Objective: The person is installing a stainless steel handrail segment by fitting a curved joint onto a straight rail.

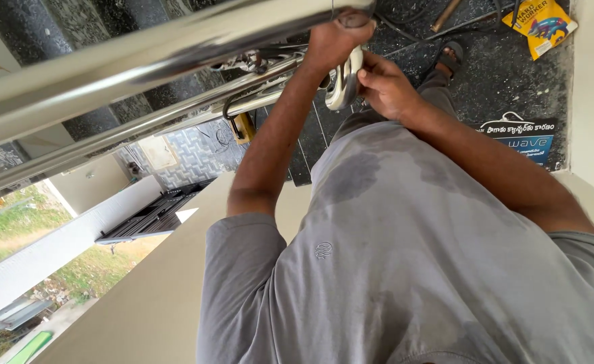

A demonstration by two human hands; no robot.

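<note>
Steel railing work fills the upper part of the view. The left hand is wrapped around the thick handrail, fingers curled shut over its top, near the rail's end at the upper edge of the frame. The handrail's long axis runs diagonally, climbing from the lower left toward the upper right, and two thinner steel rails lie beneath it on much the same slant. The right hand sits just beside and below the left, fingers bent around a curved shiny steel fitting (its exact shape is hard to make out). The fitting stands roughly upright between the two hands, its long axis crossing the line of the rails, touching the right hand's fingertips and tucked under the left wrist. Behind the rails hangs a small yellow tool. On the dark speckled floor lie a yellow packet in the top right corner and a printed card by the cream wall. A sandalled foot rests on the floor beyond the hands.
</note>
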